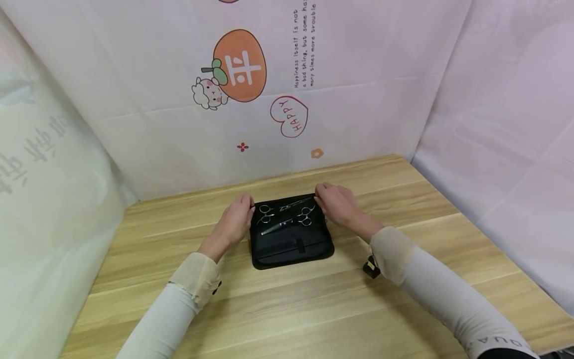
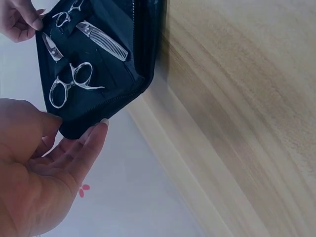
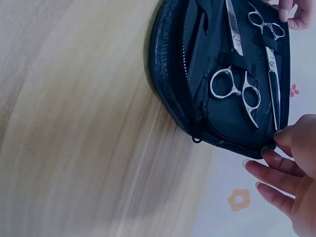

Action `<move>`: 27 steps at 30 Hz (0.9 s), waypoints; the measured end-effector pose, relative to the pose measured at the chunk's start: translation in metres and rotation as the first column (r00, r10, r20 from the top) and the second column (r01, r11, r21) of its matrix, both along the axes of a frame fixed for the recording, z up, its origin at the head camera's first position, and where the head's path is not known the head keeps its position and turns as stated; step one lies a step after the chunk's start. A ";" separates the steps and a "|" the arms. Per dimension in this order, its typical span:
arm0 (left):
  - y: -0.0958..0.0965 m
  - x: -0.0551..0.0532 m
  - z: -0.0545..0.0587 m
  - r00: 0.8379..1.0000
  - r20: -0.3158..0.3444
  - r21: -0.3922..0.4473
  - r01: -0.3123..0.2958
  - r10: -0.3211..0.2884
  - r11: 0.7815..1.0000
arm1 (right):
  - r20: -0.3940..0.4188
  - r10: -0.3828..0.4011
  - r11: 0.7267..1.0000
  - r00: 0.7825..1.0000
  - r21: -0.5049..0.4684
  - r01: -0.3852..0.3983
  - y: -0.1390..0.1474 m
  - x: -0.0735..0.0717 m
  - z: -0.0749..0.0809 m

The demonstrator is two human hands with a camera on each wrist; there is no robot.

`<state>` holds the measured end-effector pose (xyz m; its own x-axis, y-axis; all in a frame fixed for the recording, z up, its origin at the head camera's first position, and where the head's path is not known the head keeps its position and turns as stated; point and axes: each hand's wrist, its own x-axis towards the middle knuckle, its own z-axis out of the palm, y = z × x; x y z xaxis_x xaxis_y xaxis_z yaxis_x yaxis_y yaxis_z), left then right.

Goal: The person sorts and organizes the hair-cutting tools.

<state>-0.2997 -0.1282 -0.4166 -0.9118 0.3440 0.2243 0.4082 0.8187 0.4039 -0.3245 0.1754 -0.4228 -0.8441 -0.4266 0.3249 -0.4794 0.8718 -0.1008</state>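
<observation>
A black zip case [image 1: 273, 249] lies open on the wooden table. Thinning shears [image 2: 103, 42] with a comb-toothed blade and a second pair of silver scissors [image 3: 272, 81] lie inside it, pointing opposite ways under black straps. My left hand [image 1: 235, 219] pinches the far left corner between thumb and fingers. At the far right corner, my right hand [image 1: 337, 203] grips the edge close to the tip of the scissors' blade, some of its fingers spread below the edge. Along the case's rim a zipper [image 3: 186, 54] shows, undone.
The wood-grain table [image 1: 287, 309] extends around the case. A white printed cloth [image 1: 170, 99] hangs behind the table's far edge, with more white sheeting [image 1: 506, 134] on the right. Beside the right cuff is a small black item [image 1: 371, 269] with a yellow-green mark.
</observation>
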 end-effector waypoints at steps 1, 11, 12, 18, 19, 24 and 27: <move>0.000 0.001 0.000 1.000 -0.010 -0.001 0.005 -0.005 1.000 | -0.009 0.001 1.000 1.000 0.001 -0.001 0.000 0.001 0.000; -0.002 0.014 0.003 0.997 -0.061 0.002 0.046 -0.046 0.999 | -0.109 0.088 0.996 0.990 0.004 -0.088 0.005 0.015 0.002; -0.002 0.015 0.003 0.996 -0.072 0.000 0.051 -0.051 0.999 | -0.116 0.099 0.995 0.988 0.004 -0.100 0.005 0.016 0.002; -0.004 0.024 0.001 0.991 -0.113 -0.005 0.065 -0.065 0.998 | -0.147 0.139 0.990 0.979 0.003 -0.140 0.008 0.024 0.001; -0.004 0.025 0.001 0.991 -0.114 -0.002 0.069 -0.069 0.998 | -0.153 0.143 0.989 0.978 -0.002 -0.145 0.008 0.025 0.001; -0.006 0.032 0.001 0.986 -0.134 0.014 0.098 -0.096 0.995 | -0.174 0.169 0.984 0.970 -0.023 -0.176 0.011 0.031 -0.001; -0.008 0.037 0.001 0.985 -0.132 0.022 0.111 -0.107 0.994 | -0.171 0.177 0.982 0.969 -0.029 -0.185 0.012 0.036 -0.001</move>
